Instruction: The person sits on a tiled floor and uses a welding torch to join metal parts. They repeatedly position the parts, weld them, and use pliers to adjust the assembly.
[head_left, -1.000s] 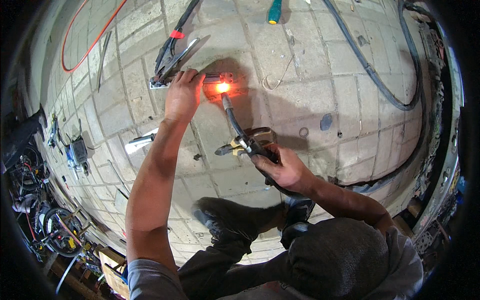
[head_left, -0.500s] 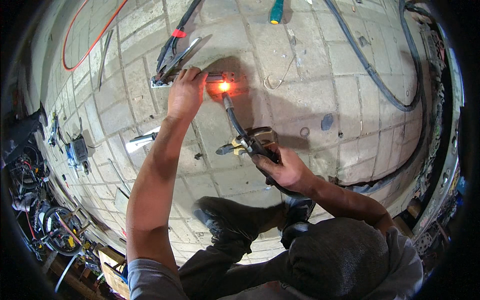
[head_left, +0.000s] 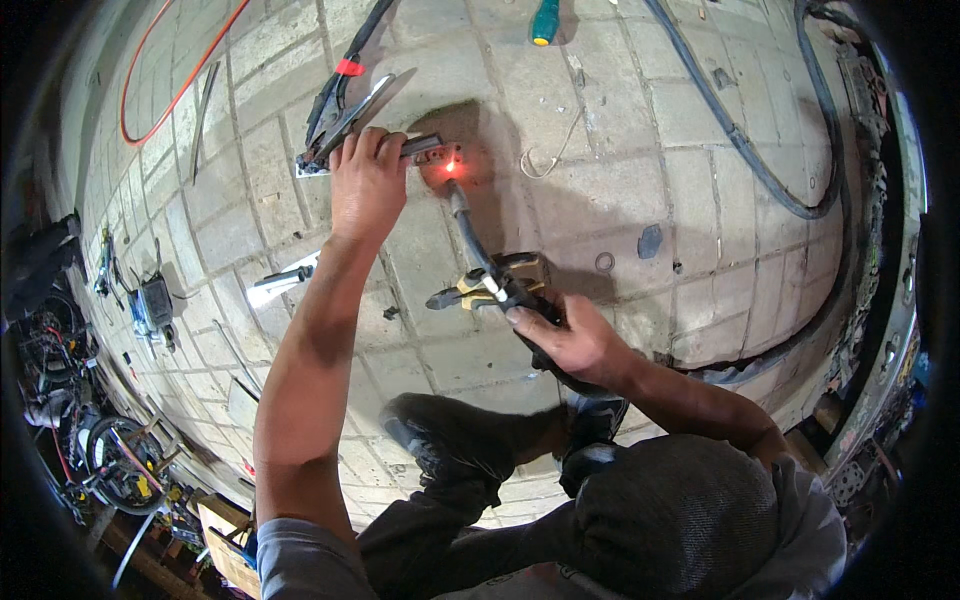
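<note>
My left hand (head_left: 368, 185) is closed around a dark metal bar (head_left: 422, 145), whose end sticks out to the right over the paving. A small red-orange glow (head_left: 450, 167) shows just below that end. In my right hand (head_left: 575, 340) is a welding torch (head_left: 472, 238), gripped by its black handle, with the nozzle pointing up at the glow. Pliers with yellow and black handles (head_left: 465, 297) lie partly under the torch. Beside my left fingers lies a dark clamp-like tool (head_left: 325, 125) with red tape near its cable. My left fingertips are partly hidden.
A thick grey cable (head_left: 745, 150) loops across the right side. A green screwdriver (head_left: 545, 22) lies at the far edge, an orange hose (head_left: 170, 115) at the far left. A small boxy device (head_left: 153, 303) sits at left. My shoes (head_left: 440, 430) are on the paving close by.
The bright welding light has shrunk to a small red glow. The bar in my left hand has tilted, its right end rising. My right hand and torch have hardly moved.
</note>
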